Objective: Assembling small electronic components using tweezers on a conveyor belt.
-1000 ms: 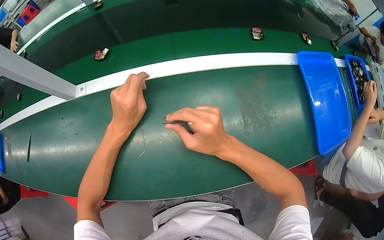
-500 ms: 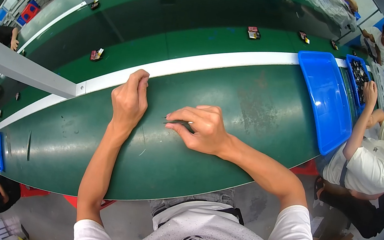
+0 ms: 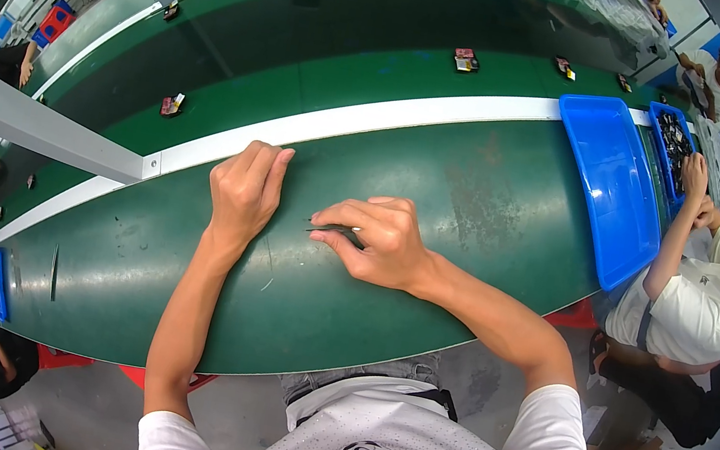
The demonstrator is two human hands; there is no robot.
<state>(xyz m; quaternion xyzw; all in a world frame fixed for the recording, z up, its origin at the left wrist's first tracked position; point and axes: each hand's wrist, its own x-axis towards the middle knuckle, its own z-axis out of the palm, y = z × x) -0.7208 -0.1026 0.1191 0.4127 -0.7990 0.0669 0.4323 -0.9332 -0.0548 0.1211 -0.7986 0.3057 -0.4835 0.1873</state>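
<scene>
My right hand (image 3: 386,239) is closed in a pinch above the green worktop (image 3: 382,323). Between its thumb and fingers is a slim dark pair of tweezers (image 3: 320,227), its fine tips pointing left. To its left, my left hand (image 3: 244,186) is curled closed near the white rail (image 3: 347,126), with the thumb toward the right. The inside of that hand is hidden, so whatever it may hold does not show. A thin pale sliver (image 3: 267,285) lies on the worktop between my forearms.
Beyond the rail, small dark-and-red packs (image 3: 466,60) sit on a green conveyor belt (image 3: 311,57). A blue tray (image 3: 606,189) stands at the right, beside a co-worker reaching into another blue tray (image 3: 674,148) of black parts. A grey post (image 3: 46,124) rises at the left.
The small packs on the belt have shifted left. My left hand has turned slightly and drawn back a little, its thumb now standing out to the right. My right hand has stayed still.
</scene>
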